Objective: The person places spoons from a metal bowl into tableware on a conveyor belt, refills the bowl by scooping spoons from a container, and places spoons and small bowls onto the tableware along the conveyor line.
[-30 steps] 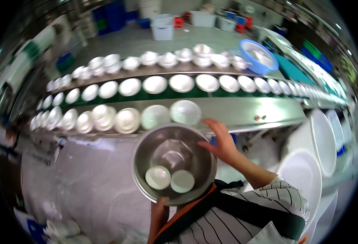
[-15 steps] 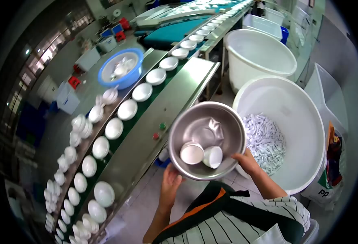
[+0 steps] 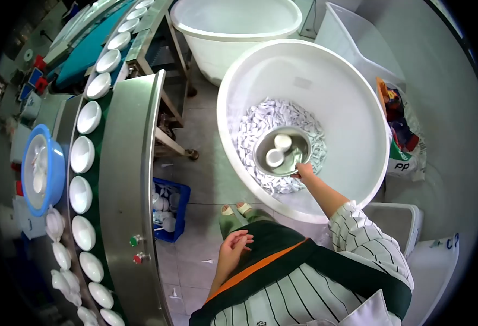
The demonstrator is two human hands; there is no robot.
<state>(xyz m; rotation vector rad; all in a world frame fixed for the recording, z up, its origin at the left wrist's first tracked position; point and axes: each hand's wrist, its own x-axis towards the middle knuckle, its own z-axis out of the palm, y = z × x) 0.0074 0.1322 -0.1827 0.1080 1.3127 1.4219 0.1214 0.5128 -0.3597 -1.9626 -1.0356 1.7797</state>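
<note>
My right hand (image 3: 304, 171) grips the rim of a stainless steel bowl (image 3: 299, 145), which is inside a large white tub (image 3: 353, 136). Two white cups (image 3: 274, 157) lie in the bowl. Beneath and around it is a heap of small white pieces (image 3: 260, 117), too small to name exactly. Whether the bowl rests on the heap or hangs just above it, I cannot tell. My left hand (image 3: 234, 247) is in front of the dark green apron (image 3: 258, 239), away from the bowl, with its fingers loosely apart and nothing in them.
Along the left runs a conveyor with white bowls (image 3: 81, 154) and a steel side panel (image 3: 125, 152). A blue basin (image 3: 57, 174) stands beyond it. Another white tub (image 3: 211, 51) is behind, a blue crate (image 3: 179, 209) on the floor, and a printed sack (image 3: 412, 157) at right.
The steel bowl has moved away from my body and down into the white tub, held by my right hand alone. My left hand has let go of it. The view has turned right.
</note>
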